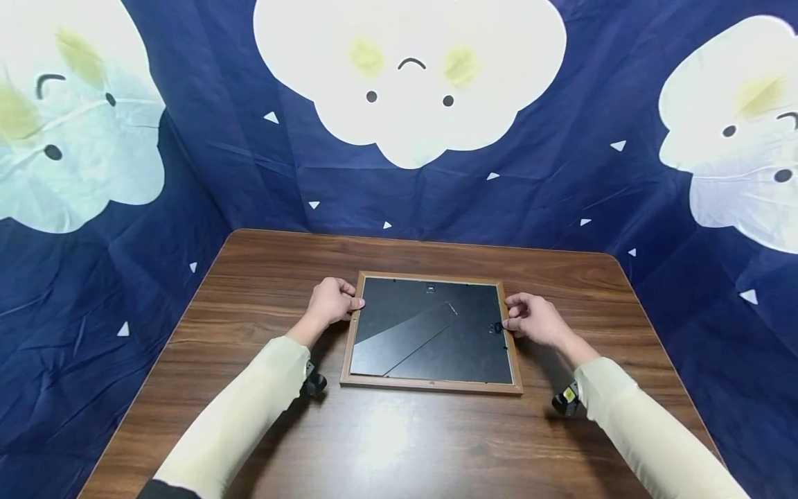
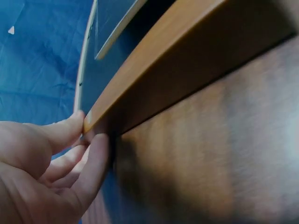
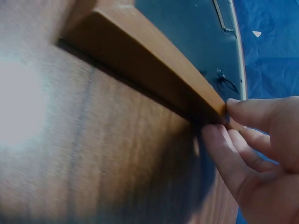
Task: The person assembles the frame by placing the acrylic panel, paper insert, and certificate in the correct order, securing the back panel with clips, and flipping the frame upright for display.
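Note:
A wooden picture frame [image 1: 430, 384] lies back side up on the table, its black backing board [image 1: 399, 305] facing me. A fold-out stand [image 1: 411, 339] lies flat against that board. My left hand [image 1: 330, 302] pinches the frame's left edge, thumb on top and fingers along the outer side, as the left wrist view also shows. On the opposite edge my right hand [image 1: 536, 320] pinches the frame in the same way, thumb close to a small black hanger [image 3: 226, 80]. In both wrist views the frame's side [image 2: 154, 74] stands close over the tabletop.
The brown wood-grain table [image 1: 262, 277] has rounded far corners. Dark blue cloth [image 1: 249, 173] printed with white clouds and small triangles hangs behind it and along both sides. A small black device is strapped at each wrist.

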Demonstrator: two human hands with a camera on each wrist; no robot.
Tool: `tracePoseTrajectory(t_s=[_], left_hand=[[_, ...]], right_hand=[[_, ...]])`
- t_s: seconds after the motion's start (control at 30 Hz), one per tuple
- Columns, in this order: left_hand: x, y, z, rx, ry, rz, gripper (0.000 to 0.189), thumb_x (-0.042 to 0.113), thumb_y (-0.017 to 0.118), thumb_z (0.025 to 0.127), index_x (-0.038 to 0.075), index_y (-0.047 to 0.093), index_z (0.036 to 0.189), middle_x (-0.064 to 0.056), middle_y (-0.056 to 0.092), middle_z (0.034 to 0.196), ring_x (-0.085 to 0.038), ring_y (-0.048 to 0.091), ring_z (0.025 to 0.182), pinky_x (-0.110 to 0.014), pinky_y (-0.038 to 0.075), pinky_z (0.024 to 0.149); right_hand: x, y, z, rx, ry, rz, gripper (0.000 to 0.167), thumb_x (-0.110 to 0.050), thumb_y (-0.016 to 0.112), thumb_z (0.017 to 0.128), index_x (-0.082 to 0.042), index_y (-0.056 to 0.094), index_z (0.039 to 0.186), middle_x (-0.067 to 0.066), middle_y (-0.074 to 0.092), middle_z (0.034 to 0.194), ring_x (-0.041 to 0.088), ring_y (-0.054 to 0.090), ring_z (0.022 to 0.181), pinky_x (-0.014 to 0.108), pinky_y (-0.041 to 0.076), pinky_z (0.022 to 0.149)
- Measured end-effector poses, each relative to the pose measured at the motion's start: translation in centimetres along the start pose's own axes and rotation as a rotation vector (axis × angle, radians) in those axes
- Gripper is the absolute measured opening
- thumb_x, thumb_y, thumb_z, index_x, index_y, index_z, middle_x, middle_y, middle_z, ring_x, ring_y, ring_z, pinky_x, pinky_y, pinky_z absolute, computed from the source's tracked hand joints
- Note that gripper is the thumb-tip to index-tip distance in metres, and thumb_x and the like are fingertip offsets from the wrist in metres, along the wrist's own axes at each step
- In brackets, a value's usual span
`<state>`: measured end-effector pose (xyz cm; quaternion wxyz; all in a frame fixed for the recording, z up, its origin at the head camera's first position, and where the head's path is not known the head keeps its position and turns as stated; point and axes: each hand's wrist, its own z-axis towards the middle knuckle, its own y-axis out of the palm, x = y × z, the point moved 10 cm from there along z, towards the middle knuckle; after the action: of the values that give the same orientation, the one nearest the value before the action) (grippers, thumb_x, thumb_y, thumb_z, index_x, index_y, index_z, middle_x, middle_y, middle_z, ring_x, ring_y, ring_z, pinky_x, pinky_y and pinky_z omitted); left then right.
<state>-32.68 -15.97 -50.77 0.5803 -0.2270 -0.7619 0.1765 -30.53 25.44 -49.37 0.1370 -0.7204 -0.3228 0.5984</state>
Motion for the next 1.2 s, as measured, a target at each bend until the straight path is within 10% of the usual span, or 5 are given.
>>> tracePoseTrajectory(t_s=[0.5,0.77,1.2], left_hand=[[0.9,0.0,-0.4,0.064,0.080,0.116,0.027,0.008,0.072,0.091,-0.001,0.073,0.117,-0.011,0.077,0.097,-0.014,0.073,0.074,-0.033,0.059,0.079],[0.2,0.5,-0.8,-0.008,0.069,0.048,0.035,0.007,0.070,0.091,-0.003,0.067,0.124,-0.012,0.073,0.098,-0.014,0.069,0.074,-0.031,0.061,0.065],[-0.1,1.3,-3.5,-0.084,0.033,0.106,0.049,0.008,0.074,0.091,-0.002,0.059,0.136,-0.012,0.065,0.106,-0.017,0.067,0.078,-0.030,0.060,0.059]], right_hand=[[0.6,0.3,-1.3,0.070,0.010,-0.054,0.039,-0.003,0.072,0.092,0.006,0.060,0.129,0.016,0.063,0.106,0.018,0.070,0.080,0.031,0.062,0.066],[-2.8,0.7,-3.0,0.115,-0.249,-0.404,0.033,-0.012,0.080,0.086,-0.002,0.071,0.117,0.013,0.069,0.107,0.025,0.070,0.093,0.045,0.056,0.084],[-6.6,5.0,-5.3,-0.152,-0.425,-0.335,0.021,-0.015,0.081,0.087,-0.008,0.074,0.106,-0.009,0.069,0.085,0.002,0.062,0.074,0.024,0.053,0.068]])
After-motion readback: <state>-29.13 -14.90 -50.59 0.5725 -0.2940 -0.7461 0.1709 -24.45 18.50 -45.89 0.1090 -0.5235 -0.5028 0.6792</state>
